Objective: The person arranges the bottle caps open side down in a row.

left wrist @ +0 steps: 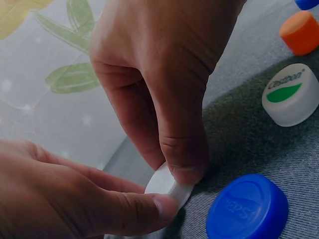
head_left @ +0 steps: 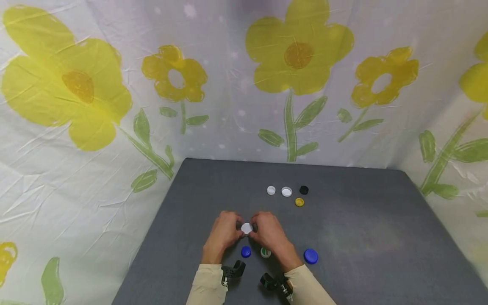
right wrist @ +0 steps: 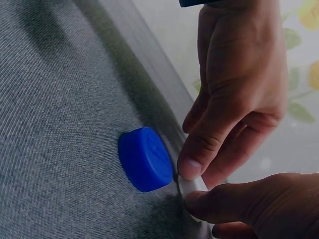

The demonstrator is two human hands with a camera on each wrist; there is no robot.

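Note:
In the head view, a round white bottle cap [head_left: 246, 228] lies between my left hand [head_left: 224, 231] and right hand [head_left: 268, 230]. From the left wrist view, my left thumb [left wrist: 162, 205] presses the cap's near edge, its fingers behind. My right hand [left wrist: 159, 64] reaches down from above there, pinching the opposite side with thumb and fingers. The right wrist view shows the cap [right wrist: 187, 188] as a thin white rim, mostly hidden by both thumbs. A blue cap [right wrist: 145, 159] with raised lettering sits just on the near side of my hands.
A white cap with a green print [head_left: 265, 253] and an orange cap [left wrist: 300, 33] lie by my right forearm. Farther right is a larger blue cap [head_left: 310, 256]. Beyond my hands are two white caps, a black cap [head_left: 303, 189] and a yellow cap [head_left: 299, 202].

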